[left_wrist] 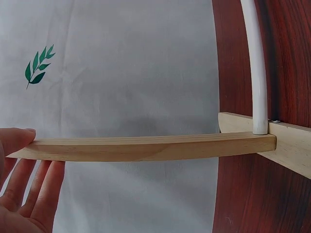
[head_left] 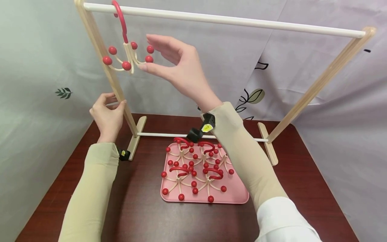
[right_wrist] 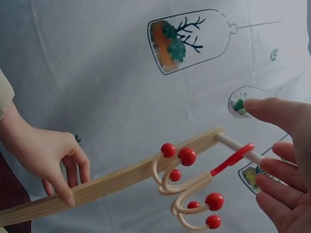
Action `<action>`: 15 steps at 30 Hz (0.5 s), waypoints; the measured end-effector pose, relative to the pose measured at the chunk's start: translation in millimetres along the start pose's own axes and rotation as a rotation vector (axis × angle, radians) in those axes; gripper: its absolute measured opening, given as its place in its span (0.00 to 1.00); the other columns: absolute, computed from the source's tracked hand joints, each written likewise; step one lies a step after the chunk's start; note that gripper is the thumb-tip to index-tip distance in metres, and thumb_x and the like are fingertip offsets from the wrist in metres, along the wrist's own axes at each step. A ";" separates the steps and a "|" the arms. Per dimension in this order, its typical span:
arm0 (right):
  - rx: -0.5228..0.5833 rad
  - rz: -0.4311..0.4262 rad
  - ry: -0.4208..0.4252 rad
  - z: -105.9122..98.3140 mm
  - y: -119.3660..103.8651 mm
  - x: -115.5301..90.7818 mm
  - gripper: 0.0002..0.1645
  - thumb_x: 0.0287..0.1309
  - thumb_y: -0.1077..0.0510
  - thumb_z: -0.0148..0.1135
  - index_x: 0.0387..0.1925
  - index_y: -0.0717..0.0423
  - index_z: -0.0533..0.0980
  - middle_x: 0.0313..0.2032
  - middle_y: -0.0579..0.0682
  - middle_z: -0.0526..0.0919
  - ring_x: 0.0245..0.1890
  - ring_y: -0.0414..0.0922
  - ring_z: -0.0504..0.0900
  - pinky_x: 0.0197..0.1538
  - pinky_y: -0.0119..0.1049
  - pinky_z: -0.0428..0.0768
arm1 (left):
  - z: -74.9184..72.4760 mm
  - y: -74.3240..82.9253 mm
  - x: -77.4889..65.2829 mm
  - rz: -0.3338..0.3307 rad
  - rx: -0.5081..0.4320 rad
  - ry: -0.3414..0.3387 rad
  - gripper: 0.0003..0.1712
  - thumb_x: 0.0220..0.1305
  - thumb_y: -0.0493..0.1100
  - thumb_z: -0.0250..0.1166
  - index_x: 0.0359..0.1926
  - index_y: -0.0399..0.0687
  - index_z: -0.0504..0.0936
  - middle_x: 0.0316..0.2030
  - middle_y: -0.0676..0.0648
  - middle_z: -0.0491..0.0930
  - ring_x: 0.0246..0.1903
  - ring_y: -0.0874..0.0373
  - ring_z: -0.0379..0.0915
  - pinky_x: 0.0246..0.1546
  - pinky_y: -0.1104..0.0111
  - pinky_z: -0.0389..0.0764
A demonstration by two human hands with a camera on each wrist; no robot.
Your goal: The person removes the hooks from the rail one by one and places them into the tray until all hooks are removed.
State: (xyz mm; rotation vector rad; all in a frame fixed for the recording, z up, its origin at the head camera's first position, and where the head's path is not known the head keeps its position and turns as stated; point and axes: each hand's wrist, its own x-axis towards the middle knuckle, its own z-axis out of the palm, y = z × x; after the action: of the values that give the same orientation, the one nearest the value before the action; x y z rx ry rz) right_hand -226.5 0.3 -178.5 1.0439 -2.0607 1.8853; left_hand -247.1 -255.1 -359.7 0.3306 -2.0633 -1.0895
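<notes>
A multi-armed hook hanger [head_left: 128, 52] with red ball tips hangs by its red hook from the white top rod [head_left: 211, 19], close to the rod's left end. My right hand [head_left: 184, 64] is beside it, fingers spread and thumb apart from them. The right wrist view shows that hand [right_wrist: 286, 170] apart from the hanger [right_wrist: 192, 189], holding nothing. Lower on the left, my left hand [head_left: 108, 114] grips the wooden side post [head_left: 98, 42]. In the left wrist view its thumb lies on one side of the post [left_wrist: 146, 148] and its fingers on the other.
On the dark wooden table [head_left: 145, 215] a pink tray [head_left: 234, 193] bears several similar hangers with red hooks. The stand's right post [head_left: 320, 82], lower white rod [head_left: 160, 134] and feet [head_left: 267, 144] frame the space behind it. Printed grey cloth [head_left: 187, 101] hangs at the back.
</notes>
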 end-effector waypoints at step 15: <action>-0.125 0.201 0.148 35.9 17.2 63.9 0.28 0.55 0.52 0.79 0.58 0.46 0.83 0.49 0.36 0.85 0.46 0.24 0.79 0.49 0.17 0.73 | 1.5 -3.0 -1.6 -0.010 -0.001 -0.009 0.18 0.64 0.47 0.73 0.53 0.50 0.87 0.46 0.49 0.87 0.39 0.57 0.86 0.42 0.70 0.85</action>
State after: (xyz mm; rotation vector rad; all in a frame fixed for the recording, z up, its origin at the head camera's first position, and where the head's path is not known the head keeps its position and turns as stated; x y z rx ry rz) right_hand -272.2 -57.9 -164.2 0.6693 -2.2337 1.8299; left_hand -247.5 -255.2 -363.4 0.3361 -2.0712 -1.0996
